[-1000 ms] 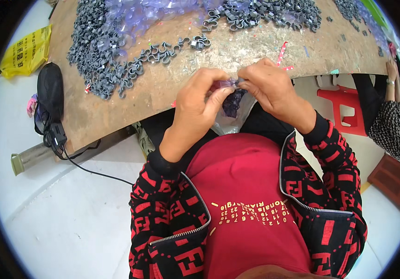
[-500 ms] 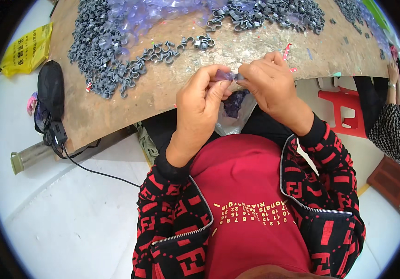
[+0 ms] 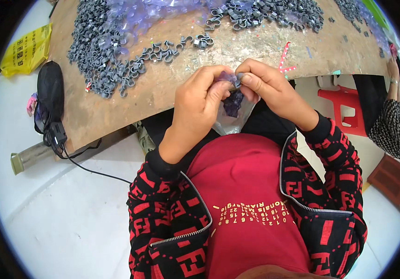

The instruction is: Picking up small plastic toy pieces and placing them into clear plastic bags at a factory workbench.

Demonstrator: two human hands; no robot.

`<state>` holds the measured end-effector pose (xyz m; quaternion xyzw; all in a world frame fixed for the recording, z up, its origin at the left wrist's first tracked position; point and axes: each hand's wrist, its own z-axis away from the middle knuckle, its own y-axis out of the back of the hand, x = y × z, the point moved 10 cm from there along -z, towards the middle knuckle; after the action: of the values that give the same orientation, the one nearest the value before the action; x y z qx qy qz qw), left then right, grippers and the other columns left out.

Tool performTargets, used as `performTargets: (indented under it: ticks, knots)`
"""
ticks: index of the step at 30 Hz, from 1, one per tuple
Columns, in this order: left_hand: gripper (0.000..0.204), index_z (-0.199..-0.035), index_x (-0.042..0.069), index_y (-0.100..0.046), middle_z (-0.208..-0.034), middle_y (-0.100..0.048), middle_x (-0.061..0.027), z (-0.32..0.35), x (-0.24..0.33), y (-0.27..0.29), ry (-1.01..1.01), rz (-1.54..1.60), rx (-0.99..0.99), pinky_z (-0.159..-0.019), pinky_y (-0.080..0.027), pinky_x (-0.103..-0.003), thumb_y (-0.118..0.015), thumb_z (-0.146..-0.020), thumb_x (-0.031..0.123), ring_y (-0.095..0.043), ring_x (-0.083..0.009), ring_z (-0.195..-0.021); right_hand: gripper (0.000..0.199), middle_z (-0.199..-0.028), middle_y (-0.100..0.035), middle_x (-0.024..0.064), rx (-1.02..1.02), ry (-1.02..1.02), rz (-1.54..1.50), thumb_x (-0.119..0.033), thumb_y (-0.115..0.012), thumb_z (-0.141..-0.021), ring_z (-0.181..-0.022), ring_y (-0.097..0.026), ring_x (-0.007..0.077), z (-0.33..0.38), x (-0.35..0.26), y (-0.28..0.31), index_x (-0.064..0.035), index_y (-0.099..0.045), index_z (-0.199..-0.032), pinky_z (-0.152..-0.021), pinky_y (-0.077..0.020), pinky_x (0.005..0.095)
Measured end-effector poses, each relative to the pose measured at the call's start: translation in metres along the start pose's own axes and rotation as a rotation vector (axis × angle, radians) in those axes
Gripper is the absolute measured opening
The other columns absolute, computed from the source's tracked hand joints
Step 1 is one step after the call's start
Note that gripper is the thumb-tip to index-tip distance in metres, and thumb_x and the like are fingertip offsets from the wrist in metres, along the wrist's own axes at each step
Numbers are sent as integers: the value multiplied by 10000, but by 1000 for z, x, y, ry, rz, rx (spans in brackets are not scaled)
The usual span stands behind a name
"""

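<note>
My two hands meet just past the table's front edge. In my left hand [image 3: 194, 96], thumb and fingers pinch a translucent purple piece, apparently a suction cup [image 3: 226, 77]. The thumb and forefinger of my right hand [image 3: 279, 90] are closed on a small grey plastic clip [image 3: 239, 76], pressed against the purple piece; my fingers partly hide where they meet. Below them, in my lap, a clear plastic bag [image 3: 228, 126] holds dark purple pieces [image 3: 233, 105]. Beyond my hands, a row of grey clips [image 3: 163, 52] lies on the table.
On the wooden table [image 3: 116, 108] are heaps of grey clips [image 3: 88, 49] and purple suction cups [image 3: 146, 18]. A red dotted strip [image 3: 283, 60] lies near its edge. A black pouch [image 3: 50, 88] with a cable hangs at left. A red stool [image 3: 349, 111] and another person's arm [image 3: 394, 74] are at right.
My right hand has dropped slightly and its fingers have shifted, uncovering more of the red dotted strip and the grey clip. My left hand stays nearly in place.
</note>
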<state>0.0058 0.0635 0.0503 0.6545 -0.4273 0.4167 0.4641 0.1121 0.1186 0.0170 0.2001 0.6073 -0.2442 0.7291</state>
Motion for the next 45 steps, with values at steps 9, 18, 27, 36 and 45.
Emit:
performTargets:
  ticks: [9, 18, 27, 36, 45]
  knots:
    - [134, -1032, 0, -592, -882, -630, -88, 10, -23, -12, 404, 526, -96, -643, -513, -266, -550, -905, 7, -612, -114, -728, 117, -681, -494, 51, 162, 785, 1048, -167, -590, -900, -596, -491, 193, 22, -79, -18, -52, -573, -906, -603, -369, 303]
    - [146, -1017, -4, -584, -878, -629, -114, 5, 40, 7, -374, -269, 103, -638, -504, -282, -582, -871, -14, -626, -164, -760, 195, -669, -491, 8, -66, -31, -238, -238, -500, -975, -596, -460, 112, 1, -1, -13, -56, -563, -946, -556, -329, 245]
    - [132, -1026, -7, -572, -868, -615, -85, 7, -15, -3, 301, 428, -44, -641, -499, -262, -561, -895, 7, -619, -139, -721, 144, -675, -495, 63, 156, 652, 879, -171, -540, -927, -574, -468, 216, 15, -67, -13, -33, -580, -932, -618, -382, 323]
    - [156, -1024, 7, -573, -866, -617, -90, 2, 23, 0, -251, -225, -25, -644, -503, -270, -556, -872, -24, -624, -161, -703, 197, -677, -501, 28, -31, 41, 170, -212, -500, -969, -591, -459, 117, 1, -12, -3, -32, -570, -928, -557, -363, 263]
    - [147, -1027, 5, -578, -855, -620, -108, 12, -22, -10, 272, 400, -55, -623, -500, -266, -555, -883, -5, -631, -163, -717, 141, -675, -504, 89, 140, 660, 851, -173, -541, -926, -599, -470, 233, 17, -62, -13, -39, -582, -913, -633, -385, 312]
